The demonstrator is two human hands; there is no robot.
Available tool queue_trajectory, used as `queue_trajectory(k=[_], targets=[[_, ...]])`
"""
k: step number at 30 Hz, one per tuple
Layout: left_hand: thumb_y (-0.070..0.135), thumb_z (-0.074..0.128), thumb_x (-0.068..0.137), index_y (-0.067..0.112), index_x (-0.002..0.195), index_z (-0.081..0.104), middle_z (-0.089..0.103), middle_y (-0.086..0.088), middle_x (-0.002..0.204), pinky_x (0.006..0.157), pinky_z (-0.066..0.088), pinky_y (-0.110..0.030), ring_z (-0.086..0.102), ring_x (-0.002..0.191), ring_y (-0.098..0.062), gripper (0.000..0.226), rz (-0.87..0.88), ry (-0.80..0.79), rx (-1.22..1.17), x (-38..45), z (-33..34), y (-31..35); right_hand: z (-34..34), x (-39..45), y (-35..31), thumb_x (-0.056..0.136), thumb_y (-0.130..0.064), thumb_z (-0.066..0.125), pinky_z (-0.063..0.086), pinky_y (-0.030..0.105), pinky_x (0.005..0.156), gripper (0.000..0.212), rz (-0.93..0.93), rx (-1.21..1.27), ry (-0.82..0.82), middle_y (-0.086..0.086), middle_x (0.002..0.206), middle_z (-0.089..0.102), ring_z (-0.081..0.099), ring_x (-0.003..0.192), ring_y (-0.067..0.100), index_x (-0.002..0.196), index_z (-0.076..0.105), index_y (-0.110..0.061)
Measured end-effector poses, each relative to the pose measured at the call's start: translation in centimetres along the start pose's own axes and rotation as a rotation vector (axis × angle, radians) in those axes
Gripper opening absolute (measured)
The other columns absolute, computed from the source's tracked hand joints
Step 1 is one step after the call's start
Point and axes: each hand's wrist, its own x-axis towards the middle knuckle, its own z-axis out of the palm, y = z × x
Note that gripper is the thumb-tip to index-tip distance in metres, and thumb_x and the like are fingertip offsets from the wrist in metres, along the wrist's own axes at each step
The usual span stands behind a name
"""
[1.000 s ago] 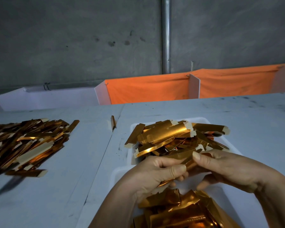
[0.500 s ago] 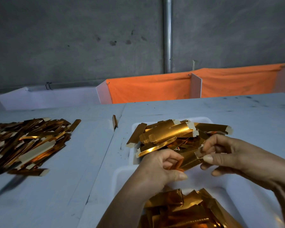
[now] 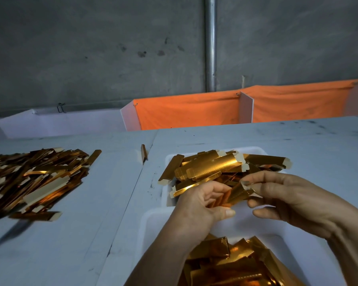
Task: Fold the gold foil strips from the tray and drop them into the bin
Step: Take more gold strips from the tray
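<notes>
A white tray [image 3: 256, 150] at centre holds a heap of flat gold foil strips [image 3: 213, 169]. Over its near edge I hold one gold strip [image 3: 235, 196] between both hands. My left hand [image 3: 201, 205] grips its left part with thumb and curled fingers. My right hand [image 3: 281, 195] pinches its right end between thumb and fingertips. Below my hands is the white bin [image 3: 151, 221], with folded gold pieces [image 3: 234, 263] lying in it.
A large loose pile of gold strips [image 3: 35, 176] covers the table at left. One single strip [image 3: 143, 152] stands near the seam between table panels. Orange cloth [image 3: 186, 110] and white dividers line the table's far edge, before a grey wall with a pipe [image 3: 210, 44].
My hands have drawn apart and lifted slightly, bringing a strip up from the tray heap. My right hand has shifted right and now pinches the strip's end.
</notes>
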Motion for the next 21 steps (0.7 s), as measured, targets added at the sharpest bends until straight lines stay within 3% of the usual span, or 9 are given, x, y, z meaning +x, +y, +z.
queue_trajectory(k=[6, 11, 16, 21], targets=[[0.024, 0.075, 0.078, 0.042, 0.114, 0.058, 0.060, 0.018, 0.122, 0.101, 0.044, -0.026, 0.052, 0.119, -0.001, 0.044, 0.021, -0.007, -0.011, -0.04, 0.25, 0.24, 0.26, 0.29, 0.01, 0.092, 0.002, 0.049, 0.050, 0.020, 0.043, 0.017, -0.076, -0.050, 0.099, 0.010, 0.054, 0.053, 0.052, 0.045, 0.012, 0.092, 0.065, -0.005], [0.025, 0.067, 0.086, 0.045, 0.119, 0.057, 0.061, 0.022, 0.121, 0.100, 0.046, -0.028, 0.053, 0.115, 0.004, 0.039, 0.074, 0.049, 0.039, -0.10, 0.37, 0.17, 0.29, 0.35, 0.07, 0.092, 0.000, 0.051, 0.050, 0.020, 0.044, 0.014, -0.092, -0.068, 0.103, 0.010, 0.055, 0.053, 0.053, 0.046, 0.013, 0.089, 0.064, -0.006], [0.037, 0.052, 0.094, 0.038, 0.135, 0.047, 0.049, 0.031, 0.127, 0.094, 0.037, -0.003, 0.041, 0.117, 0.018, 0.042, 0.243, 0.060, 0.304, -0.38, 0.46, 0.35, 0.12, 0.24, -0.02, 0.092, -0.004, 0.051, 0.053, 0.022, 0.047, 0.014, -0.105, -0.021, 0.087, 0.013, 0.059, 0.057, 0.057, 0.050, 0.014, 0.089, 0.065, -0.006], [0.041, 0.062, 0.086, 0.038, 0.138, 0.043, 0.041, 0.031, 0.134, 0.100, 0.035, -0.009, 0.035, 0.122, 0.014, 0.055, 0.259, 0.081, 0.323, -0.34, 0.42, 0.55, 0.06, 0.19, -0.04, 0.084, 0.000, 0.055, 0.056, 0.023, 0.048, 0.010, -0.094, 0.083, 0.063, 0.016, 0.060, 0.060, 0.062, 0.052, 0.016, 0.088, 0.064, -0.004]])
